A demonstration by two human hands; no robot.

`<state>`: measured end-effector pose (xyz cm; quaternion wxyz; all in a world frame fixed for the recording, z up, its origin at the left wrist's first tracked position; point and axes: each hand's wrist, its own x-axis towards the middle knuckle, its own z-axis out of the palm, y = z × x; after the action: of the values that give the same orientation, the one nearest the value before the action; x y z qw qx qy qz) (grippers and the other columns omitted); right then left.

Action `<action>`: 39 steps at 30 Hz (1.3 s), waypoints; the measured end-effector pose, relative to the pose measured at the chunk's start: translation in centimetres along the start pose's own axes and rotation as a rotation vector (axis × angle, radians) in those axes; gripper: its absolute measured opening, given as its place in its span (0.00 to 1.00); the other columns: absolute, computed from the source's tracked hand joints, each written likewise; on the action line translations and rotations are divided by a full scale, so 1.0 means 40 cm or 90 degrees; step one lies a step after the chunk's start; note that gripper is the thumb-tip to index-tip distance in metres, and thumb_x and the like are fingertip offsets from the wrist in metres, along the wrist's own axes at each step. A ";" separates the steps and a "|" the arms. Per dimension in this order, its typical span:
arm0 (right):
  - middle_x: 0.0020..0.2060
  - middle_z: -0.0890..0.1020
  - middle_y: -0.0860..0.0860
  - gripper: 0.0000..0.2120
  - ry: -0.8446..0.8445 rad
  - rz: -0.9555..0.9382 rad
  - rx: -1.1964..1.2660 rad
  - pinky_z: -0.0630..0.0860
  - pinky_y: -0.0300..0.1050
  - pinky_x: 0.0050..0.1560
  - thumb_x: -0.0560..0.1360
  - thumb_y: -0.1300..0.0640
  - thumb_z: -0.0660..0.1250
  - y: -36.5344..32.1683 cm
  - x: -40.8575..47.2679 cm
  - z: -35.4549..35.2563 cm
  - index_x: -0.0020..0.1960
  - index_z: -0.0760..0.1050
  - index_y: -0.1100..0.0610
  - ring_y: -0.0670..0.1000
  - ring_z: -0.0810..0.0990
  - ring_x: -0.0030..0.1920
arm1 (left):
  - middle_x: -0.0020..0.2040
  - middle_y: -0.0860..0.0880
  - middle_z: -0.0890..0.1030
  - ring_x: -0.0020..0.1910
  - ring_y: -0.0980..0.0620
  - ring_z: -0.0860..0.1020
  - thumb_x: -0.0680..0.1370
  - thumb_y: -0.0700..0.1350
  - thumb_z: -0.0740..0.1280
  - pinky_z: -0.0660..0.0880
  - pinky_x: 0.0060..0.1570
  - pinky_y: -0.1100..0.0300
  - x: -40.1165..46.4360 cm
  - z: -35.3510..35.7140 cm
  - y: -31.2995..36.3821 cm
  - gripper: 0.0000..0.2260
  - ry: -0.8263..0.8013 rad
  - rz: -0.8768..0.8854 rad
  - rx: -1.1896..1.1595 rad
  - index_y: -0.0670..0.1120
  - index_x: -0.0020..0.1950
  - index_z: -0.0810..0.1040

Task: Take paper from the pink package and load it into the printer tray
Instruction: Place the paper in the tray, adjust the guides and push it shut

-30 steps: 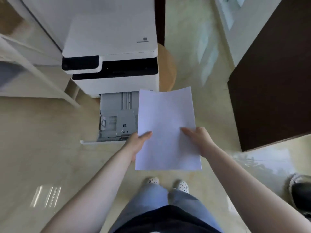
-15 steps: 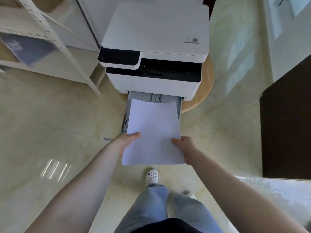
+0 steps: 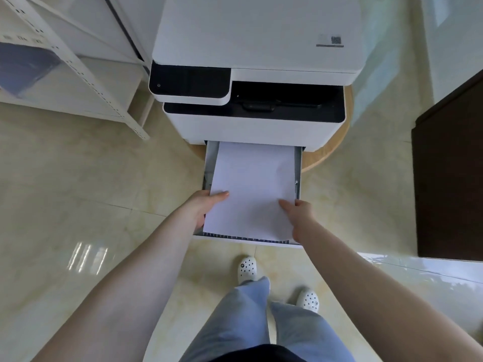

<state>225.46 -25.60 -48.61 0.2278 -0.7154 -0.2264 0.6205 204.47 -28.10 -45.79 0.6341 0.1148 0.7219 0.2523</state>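
A white printer (image 3: 257, 43) with a black front panel stands on a round wooden stool. Its grey paper tray (image 3: 298, 176) is pulled out toward me. A white stack of paper (image 3: 252, 189) lies over the tray, its far edge under the printer body. My left hand (image 3: 203, 206) grips the paper's left edge, thumb on top. On the right edge my right hand (image 3: 300, 212) holds it the same way. The pink package is out of view.
A white metal shelf rack (image 3: 78, 64) stands at the left with a blue item on it. A dark brown cabinet (image 3: 452, 184) is at the right. The round wooden stool (image 3: 329, 152) shows under the printer. My feet in white clogs (image 3: 247, 267) stand on the tiled floor.
Both hands have carried the paper left and forward from the right of the tray to over it, and lowered it until it lies inside the tray walls. I have stepped closer to the printer.
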 end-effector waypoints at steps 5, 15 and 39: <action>0.44 0.78 0.57 0.04 0.019 0.004 0.006 0.76 0.56 0.49 0.75 0.60 0.67 -0.026 0.032 0.026 0.49 0.74 0.59 0.58 0.77 0.43 | 0.67 0.46 0.76 0.70 0.46 0.69 0.75 0.46 0.71 0.62 0.68 0.49 0.038 -0.002 -0.029 0.20 0.053 0.014 0.028 0.42 0.65 0.75; 0.45 0.79 0.57 0.06 0.026 0.006 -0.034 0.74 0.51 0.47 0.75 0.59 0.67 0.003 0.069 0.039 0.51 0.76 0.59 0.57 0.77 0.44 | 0.56 0.46 0.79 0.59 0.47 0.74 0.74 0.44 0.72 0.64 0.57 0.59 0.104 -0.016 -0.089 0.17 0.096 0.029 -0.014 0.40 0.61 0.78; 0.34 0.80 0.50 0.07 0.072 -0.029 -0.112 0.78 0.51 0.44 0.70 0.59 0.73 0.044 0.064 0.035 0.37 0.75 0.57 0.56 0.78 0.37 | 0.41 0.45 0.78 0.40 0.47 0.72 0.75 0.42 0.69 0.68 0.40 0.59 0.115 0.039 -0.115 0.03 0.227 0.163 0.031 0.42 0.44 0.78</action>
<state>224.47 -25.38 -51.87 0.1905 -0.7612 -0.2829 0.5516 205.92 -29.41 -52.19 0.4560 0.1746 0.8082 0.3294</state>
